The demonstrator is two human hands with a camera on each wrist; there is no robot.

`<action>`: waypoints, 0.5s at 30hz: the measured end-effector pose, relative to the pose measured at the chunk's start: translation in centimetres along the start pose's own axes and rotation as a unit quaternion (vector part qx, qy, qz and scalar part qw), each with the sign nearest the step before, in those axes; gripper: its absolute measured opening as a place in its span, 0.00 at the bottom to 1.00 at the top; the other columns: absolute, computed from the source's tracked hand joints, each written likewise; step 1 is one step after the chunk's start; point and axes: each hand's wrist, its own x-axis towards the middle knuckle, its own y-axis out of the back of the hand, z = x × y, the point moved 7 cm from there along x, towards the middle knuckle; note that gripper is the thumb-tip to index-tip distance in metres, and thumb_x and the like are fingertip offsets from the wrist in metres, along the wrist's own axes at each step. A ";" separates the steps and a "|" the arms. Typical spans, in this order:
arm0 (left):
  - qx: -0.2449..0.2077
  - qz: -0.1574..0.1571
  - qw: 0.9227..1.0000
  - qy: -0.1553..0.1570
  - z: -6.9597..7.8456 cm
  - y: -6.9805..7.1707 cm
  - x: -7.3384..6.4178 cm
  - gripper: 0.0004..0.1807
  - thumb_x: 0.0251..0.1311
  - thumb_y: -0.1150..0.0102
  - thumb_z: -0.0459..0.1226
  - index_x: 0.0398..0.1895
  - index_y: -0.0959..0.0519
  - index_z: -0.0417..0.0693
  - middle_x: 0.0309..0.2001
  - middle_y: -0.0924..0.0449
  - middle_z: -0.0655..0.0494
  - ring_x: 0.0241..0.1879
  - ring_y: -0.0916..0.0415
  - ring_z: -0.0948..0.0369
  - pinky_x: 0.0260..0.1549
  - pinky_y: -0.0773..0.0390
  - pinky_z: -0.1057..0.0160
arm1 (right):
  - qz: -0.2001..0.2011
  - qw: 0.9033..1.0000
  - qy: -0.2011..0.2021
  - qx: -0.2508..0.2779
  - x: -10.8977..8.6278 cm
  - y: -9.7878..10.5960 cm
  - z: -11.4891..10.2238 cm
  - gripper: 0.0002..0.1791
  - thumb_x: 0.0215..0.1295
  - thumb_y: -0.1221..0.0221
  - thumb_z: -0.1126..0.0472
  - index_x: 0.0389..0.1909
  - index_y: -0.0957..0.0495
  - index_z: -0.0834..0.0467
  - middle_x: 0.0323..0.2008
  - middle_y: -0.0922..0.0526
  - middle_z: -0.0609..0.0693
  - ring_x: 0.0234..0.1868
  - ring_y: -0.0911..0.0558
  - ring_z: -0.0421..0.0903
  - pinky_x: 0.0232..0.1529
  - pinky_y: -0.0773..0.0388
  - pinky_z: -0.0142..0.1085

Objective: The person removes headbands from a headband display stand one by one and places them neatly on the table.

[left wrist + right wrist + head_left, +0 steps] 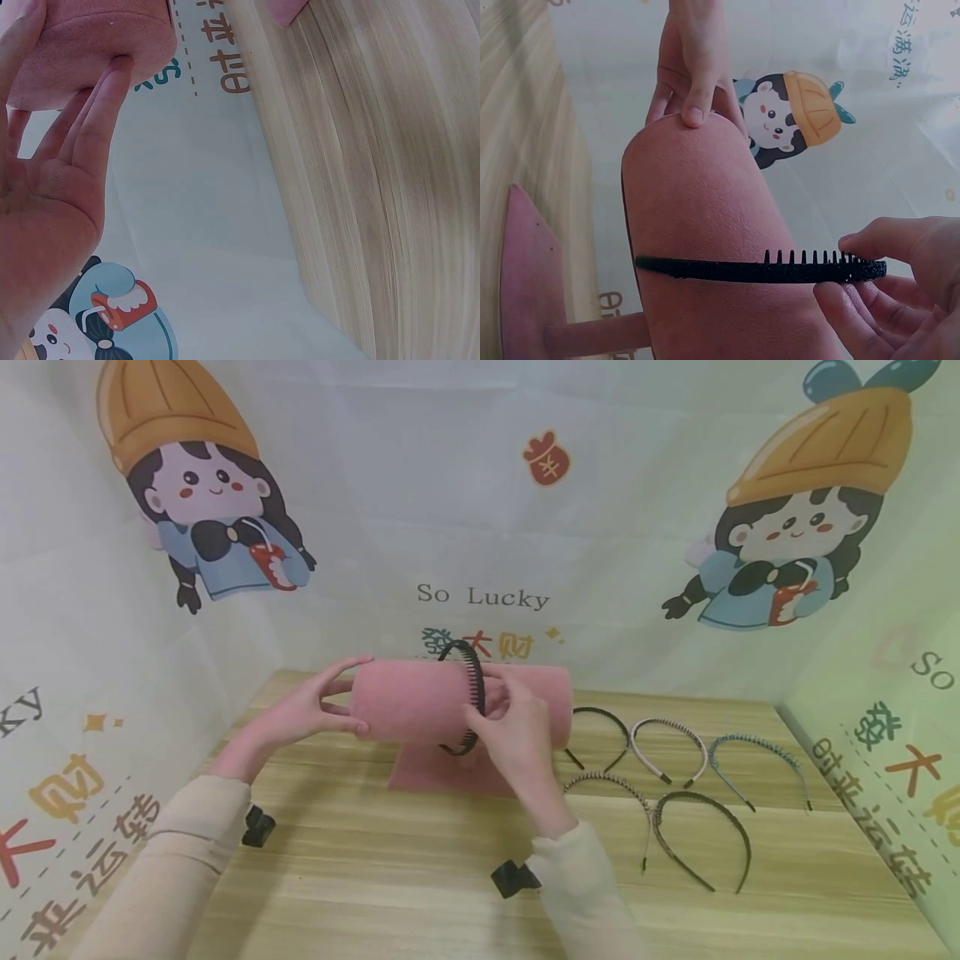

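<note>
A pink headband stand, a fabric roll [408, 702] on a post and flat base [420, 772], lies crosswise in front of me in the head view. My left hand [311, 702] grips the roll's left end, thumb at the front and fingers over the rim; the left wrist view shows fingertips against the end of the roll [105, 34]. Between thumb and fingers my right hand [517, 727] pinches a black toothed headband [727, 271]. That headband sits around the roll, right of its middle, its tips reaching below the roll in the head view.
Several more headbands lie right of the stand: a black one [606, 712], a whitish one [678, 724], a blue one [757, 741], a beige one [607, 777] and a dark brown one [705, 796]. Printed cloth [360, 527] walls the wooden table [360, 893] at back and sides.
</note>
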 end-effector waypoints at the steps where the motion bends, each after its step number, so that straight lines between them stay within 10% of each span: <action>1: 0.001 0.000 1.000 0.001 -0.1 0.0 0.0 0.53 0.56 0.29 0.38 0.79 0.53 0.66 0.76 0.48 0.36 0.59 0.24 0.37 0.58 0.20 0.43 | 0.004 1.000 0.000 -0.003 0.0 0.2 0.0 0.26 0.54 0.30 0.63 0.56 0.20 0.49 0.31 0.16 0.50 0.28 0.18 0.42 0.30 0.17 0.30; 15: -0.009 -0.004 1.000 -0.006 -0.1 0.0 0.1 0.54 0.56 0.30 0.37 0.79 0.54 0.63 0.76 0.48 0.35 0.59 0.24 0.36 0.57 0.20 0.44 | 0.027 0.999 -0.013 0.027 -0.4 2.7 0.6 0.26 0.54 0.30 0.66 0.56 0.20 0.53 0.33 0.16 0.55 0.30 0.18 0.46 0.32 0.16 0.30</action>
